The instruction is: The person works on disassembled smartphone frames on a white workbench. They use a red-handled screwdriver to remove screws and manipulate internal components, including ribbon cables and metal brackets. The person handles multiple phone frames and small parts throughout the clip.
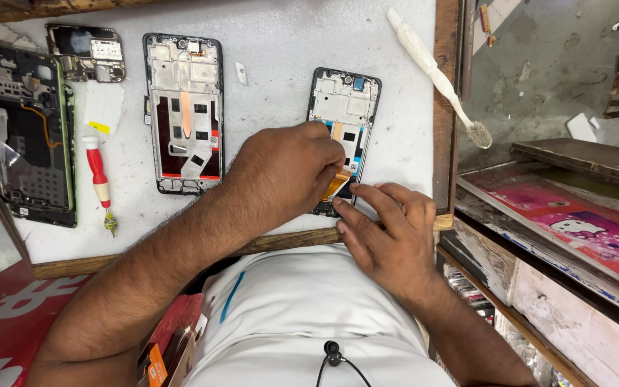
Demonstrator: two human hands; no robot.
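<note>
A black phone display frame [345, 100] lies face down on the white mat [281, 50], its inner metal side up. My left hand [288, 172] covers its lower half and pinches an orange flex cable [336, 183] between thumb and fingers. My right hand [385, 233] rests flat at the frame's bottom edge, fingertips pressing on it right next to the cable. The frame's lower end is hidden under both hands.
A second display frame [183, 111] lies left of centre. A green-edged phone body [26, 132] and a loose board cover [86, 50] sit at the far left. A red-handled screwdriver [99, 179] lies between them. A white brush [438, 75] overhangs the wooden edge [444, 107].
</note>
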